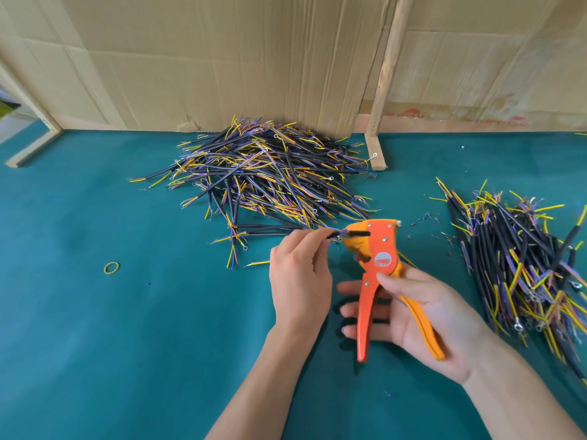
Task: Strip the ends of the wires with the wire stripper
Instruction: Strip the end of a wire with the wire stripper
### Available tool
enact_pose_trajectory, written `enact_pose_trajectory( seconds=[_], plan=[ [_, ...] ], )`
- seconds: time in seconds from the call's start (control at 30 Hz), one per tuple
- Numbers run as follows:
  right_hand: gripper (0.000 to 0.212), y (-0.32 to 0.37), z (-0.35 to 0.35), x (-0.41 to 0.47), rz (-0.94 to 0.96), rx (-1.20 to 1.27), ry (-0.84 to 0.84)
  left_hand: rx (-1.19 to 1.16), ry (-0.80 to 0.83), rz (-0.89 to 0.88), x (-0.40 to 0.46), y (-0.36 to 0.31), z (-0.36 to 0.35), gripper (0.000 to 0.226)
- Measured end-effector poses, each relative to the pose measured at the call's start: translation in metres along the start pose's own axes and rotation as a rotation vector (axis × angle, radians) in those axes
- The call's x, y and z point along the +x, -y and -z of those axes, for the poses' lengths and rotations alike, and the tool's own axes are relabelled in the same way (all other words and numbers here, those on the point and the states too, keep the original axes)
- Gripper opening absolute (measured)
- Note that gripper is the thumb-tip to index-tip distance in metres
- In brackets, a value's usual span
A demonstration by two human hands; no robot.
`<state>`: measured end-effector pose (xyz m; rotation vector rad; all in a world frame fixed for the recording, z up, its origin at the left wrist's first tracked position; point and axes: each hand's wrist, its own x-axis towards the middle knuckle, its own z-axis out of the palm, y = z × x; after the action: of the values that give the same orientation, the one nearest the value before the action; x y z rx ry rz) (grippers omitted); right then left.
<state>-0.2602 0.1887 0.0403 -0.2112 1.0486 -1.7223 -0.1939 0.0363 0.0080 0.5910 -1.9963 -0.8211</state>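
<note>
Light, limp wire [330, 235]: pinch near the end with left hand [298, 274]; right hand [422, 315] loosely cradling stripper [381, 258], handles unsqueezed.

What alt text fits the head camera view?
The left hand feeds a wire into an orange wire stripper held by the right hand, over a green table with two piles of wires.

Bright, even daylight — no glare. Soft short shadows on green table [95, 312] under hands, falling left of them. Centre sharp; wire pile [533, 274] right of hands smears toward frame edge. Wide-angle bowing of cardboard wall [222, 58] behind table — corners stretched.
</note>
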Motion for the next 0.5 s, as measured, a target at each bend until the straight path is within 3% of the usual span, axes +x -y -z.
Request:
enact_pose_trajectory(
  seconds=[0.5],
  plan=[
    [0.046,-0.0053,-0.0095,-0.0003,0.082,-0.094,-0.031,0.016,-0.008,0.009,-0.0009,0.0021,0.0000,0.020]
  ],
)
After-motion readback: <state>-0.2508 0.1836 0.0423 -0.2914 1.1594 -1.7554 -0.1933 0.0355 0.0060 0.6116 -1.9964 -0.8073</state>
